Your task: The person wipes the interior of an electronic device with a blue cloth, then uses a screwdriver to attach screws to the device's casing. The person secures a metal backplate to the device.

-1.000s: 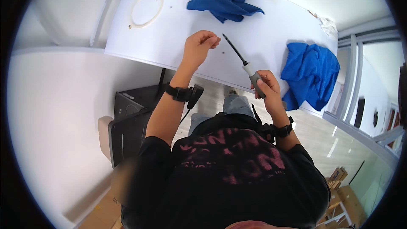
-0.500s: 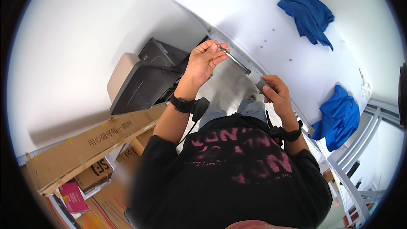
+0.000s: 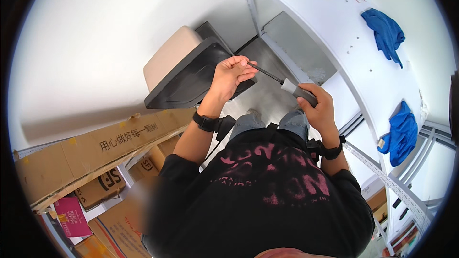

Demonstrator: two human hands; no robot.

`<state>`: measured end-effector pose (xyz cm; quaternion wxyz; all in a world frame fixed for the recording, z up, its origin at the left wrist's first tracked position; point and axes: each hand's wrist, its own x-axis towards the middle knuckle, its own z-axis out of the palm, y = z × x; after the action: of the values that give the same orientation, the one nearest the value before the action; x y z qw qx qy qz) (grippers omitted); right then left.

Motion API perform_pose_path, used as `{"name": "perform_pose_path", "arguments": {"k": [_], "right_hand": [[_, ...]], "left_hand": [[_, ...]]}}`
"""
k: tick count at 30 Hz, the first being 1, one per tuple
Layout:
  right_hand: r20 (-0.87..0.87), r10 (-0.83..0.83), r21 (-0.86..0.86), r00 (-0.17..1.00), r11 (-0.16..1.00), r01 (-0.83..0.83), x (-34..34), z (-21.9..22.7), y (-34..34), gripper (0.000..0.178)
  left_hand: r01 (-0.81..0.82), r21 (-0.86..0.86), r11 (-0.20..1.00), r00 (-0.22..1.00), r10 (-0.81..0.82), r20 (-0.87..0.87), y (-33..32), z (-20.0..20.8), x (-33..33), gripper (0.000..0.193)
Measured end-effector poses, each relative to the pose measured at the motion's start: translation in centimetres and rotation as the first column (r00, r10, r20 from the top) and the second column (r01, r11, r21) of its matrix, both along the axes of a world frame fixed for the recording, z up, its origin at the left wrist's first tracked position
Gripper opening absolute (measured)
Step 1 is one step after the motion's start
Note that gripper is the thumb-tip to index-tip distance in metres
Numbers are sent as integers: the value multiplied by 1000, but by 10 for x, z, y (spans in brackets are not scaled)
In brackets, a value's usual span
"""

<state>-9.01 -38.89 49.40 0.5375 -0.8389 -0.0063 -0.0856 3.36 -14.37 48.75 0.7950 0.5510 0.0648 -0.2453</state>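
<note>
A screwdriver [image 3: 289,86] with a white-and-grey handle and a thin dark shaft is held in the air between my hands, in front of my waist. My right hand [image 3: 316,106] is wrapped round the grey part of the handle. At the far end of the shaft, my left hand [image 3: 226,79] pinches the tip between thumb and fingers, and the tip itself is mostly hidden. Its other fingers are loosely bent. The shaft slopes from the tip at upper left down to the handle at right.
A white shelf board [image 3: 334,24] on a metal frame runs along the right, bearing two blue cloths [image 3: 386,33] and a pale ring of tubing. A tan-and-black bin [image 3: 174,55] stands beyond my left hand. Cardboard boxes [image 3: 107,188] fill a shelf at lower left.
The view has shifted: the white board and cloths appear further right, and more floor and the bin show. Both hands keep hold of the screwdriver, with its shaft lying slightly flatter.
</note>
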Motion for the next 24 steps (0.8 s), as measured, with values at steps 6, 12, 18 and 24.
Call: {"name": "perform_pose_path", "arguments": {"k": [6, 12, 18, 24], "right_hand": [[-347, 181, 598, 920, 798, 68, -2, -32, 62, 28], [-294, 216, 797, 931, 594, 114, -9, -45, 95, 28], [-304, 59, 694, 951, 697, 179, 2, -39, 116, 30], [-320, 24, 654, 947, 729, 202, 14, -49, 134, 30]], "left_hand": [[-46, -80, 996, 996, 52, 78, 49, -7, -3, 18], [19, 159, 987, 961, -62, 269, 80, 14, -5, 21], [-645, 502, 576, 218, -491, 843, 92, 39, 36, 33], [-583, 720, 375, 373, -664, 648, 82, 31, 65, 36]]}}
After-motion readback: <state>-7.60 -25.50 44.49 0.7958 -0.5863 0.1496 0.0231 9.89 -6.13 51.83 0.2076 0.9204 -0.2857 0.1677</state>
